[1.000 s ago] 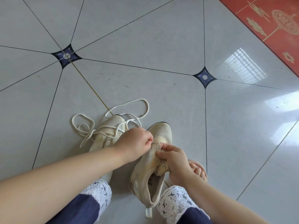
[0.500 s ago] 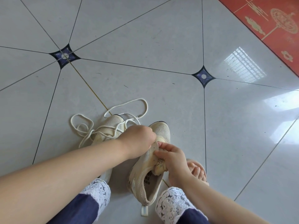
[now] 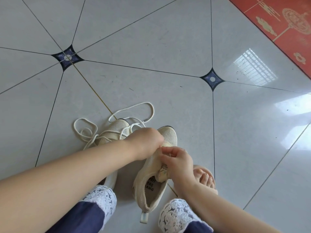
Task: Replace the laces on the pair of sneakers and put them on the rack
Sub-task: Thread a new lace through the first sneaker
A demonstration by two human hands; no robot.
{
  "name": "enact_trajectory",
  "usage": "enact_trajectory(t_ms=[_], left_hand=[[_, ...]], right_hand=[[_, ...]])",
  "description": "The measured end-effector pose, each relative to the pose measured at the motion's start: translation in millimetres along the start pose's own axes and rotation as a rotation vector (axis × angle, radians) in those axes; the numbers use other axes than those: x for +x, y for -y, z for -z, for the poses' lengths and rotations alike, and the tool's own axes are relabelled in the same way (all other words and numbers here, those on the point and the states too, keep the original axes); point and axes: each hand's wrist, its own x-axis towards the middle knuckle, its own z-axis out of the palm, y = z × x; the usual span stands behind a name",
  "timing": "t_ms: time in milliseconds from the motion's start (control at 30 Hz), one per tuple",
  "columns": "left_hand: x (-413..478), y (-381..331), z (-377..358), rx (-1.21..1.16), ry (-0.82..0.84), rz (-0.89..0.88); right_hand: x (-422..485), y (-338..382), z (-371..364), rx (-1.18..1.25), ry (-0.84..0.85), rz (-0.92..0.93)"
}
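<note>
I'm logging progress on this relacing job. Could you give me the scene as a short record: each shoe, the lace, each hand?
held sneaker: beige, on the tiled floor, heel toward the person, no lace visible in it
left hand: curled over its eyelet area, gripping there
right hand: fingers pinch the tongue
other sneaker: beside it, on the person's left
lace: white, draped loosely over the other sneaker and onto the floor
rack: not in view
</note>
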Motion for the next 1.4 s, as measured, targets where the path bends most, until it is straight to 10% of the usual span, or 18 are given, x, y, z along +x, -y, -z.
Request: enact_trajectory(t_ms=[167, 500, 1033, 1400], left_hand=[[-6.0, 14.5, -21.1, -0.528, -0.139, 0.237], [-5.7, 8.9, -35.3, -0.777, -0.186, 0.435], [-19.2, -1.7, -37.3, -0.792, -0.175, 0.271], [-16.4, -10.3, -43.8, -0.764, -0.279, 0.475]], right_hand=[[4.5, -1.0, 3.8, -0.149, 0.028, 0.093], [19.3, -11.9, -2.4, -0.578, -0.102, 0.397], [24.1, 6.9, 14.0, -0.906, 0.092, 0.558], [25.8, 11.5, 29.5, -0.833, 0.156, 0.585]])
